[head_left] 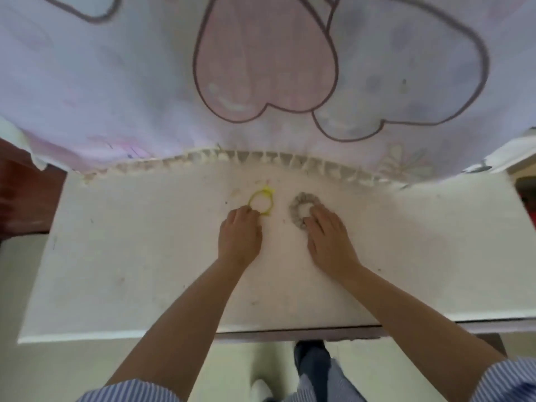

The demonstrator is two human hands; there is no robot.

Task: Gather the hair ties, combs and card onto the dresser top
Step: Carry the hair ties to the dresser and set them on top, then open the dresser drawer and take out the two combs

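On the white dresser top (130, 256) lie two hair ties side by side near the back middle. A thin yellow hair tie (267, 190) with a small bow is on the left, and a thick grey scrunchie (294, 208) is on the right. My left hand (239, 236) has its curled fingertips closed on the near left edge of the yellow tie. The fingers of my right hand (327, 239) rest over the scrunchie's near right side and hide part of it. No comb or card is in view.
A pale cloth (261, 68) printed with pink and lilac hearts hangs behind the dresser, its fringed hem (261, 159) touching the back edge. Dark brown furniture (23, 192) stands at the left. My foot (311, 361) is on the pale floor below the front edge.
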